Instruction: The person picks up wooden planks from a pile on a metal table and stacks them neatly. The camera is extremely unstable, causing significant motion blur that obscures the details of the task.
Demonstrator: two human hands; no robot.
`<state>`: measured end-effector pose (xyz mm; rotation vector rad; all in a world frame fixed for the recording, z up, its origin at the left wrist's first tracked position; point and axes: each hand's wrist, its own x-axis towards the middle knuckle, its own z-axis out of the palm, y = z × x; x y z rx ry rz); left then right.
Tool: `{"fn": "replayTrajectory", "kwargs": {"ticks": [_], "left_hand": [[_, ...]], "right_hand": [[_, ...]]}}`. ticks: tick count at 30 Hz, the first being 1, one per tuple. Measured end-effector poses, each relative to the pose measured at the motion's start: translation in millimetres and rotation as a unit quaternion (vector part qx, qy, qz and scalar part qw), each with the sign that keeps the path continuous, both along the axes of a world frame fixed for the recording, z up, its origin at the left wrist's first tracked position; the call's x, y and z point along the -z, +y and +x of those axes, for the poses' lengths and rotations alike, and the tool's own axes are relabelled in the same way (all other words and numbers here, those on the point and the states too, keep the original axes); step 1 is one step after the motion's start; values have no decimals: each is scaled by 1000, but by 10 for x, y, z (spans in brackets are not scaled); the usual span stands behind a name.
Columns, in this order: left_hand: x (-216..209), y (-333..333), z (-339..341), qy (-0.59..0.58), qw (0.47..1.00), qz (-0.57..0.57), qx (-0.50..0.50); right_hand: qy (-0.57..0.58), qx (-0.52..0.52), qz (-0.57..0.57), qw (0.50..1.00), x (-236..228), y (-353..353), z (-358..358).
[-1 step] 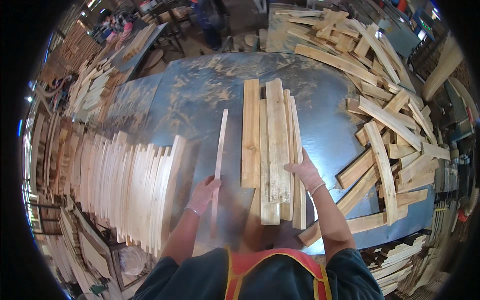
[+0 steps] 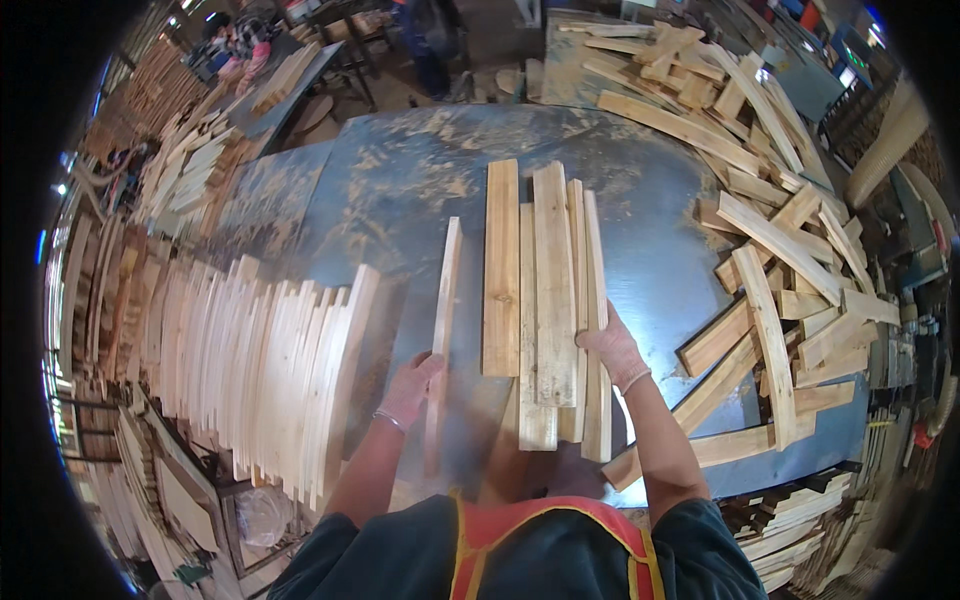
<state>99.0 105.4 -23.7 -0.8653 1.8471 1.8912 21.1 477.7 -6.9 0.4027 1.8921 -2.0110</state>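
My left hand (image 2: 410, 390), in a pale pinkish glove, is closed around a narrow wooden strip (image 2: 447, 290) standing on edge, its far end pointing away from me. To its right, several planks lie lengthwise side by side: a flat plank (image 2: 502, 270), a wider board (image 2: 553, 290) overlapping its neighbours, and slim strips along the right. My right hand (image 2: 615, 352), gloved likewise, grips the rightmost strip (image 2: 597, 400) from the side, thumb over its top; the other fingers are mostly hidden.
A dark metal table (image 2: 640, 190) bears sawdust on its far part. Left stands a long row of pale strips (image 2: 270, 370) on edge. Right is a jumbled pile of boards (image 2: 770, 320). A person (image 2: 425, 50) stands beyond the table.
The strip in my left hand has turned slightly and shows more of its broad face. My right thumb has slid back from the wider board toward the right-hand strips.
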Motion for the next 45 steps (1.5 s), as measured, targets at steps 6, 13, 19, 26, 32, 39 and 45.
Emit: {"fn": "replayTrajectory", "kwargs": {"ticks": [6,13,19,26,32,39,45], "left_hand": [[65,-603,832,77,973,213,-39],[-219,-1076,1209,29,999,-43,-9],[-132,-1193,1445,-87,699,-607,368],[-18,-1346,1446,-63,534,-804,255],[5,65,236,111,769,-586,229],[-57,1239,-366,2,914,-367,171],[159,1057,-323,119,982,138,58]], "right_hand": [[-124,25,-212,969,-526,-1068,623],[16,-387,183,903,21,-2923,1077],[-12,-423,-131,897,204,-3115,1017],[220,-110,441,863,-156,-1388,594],[77,-42,407,909,294,-1120,859],[-15,-16,-81,996,449,-536,608],[-189,-11,-342,920,467,1,436]]}}
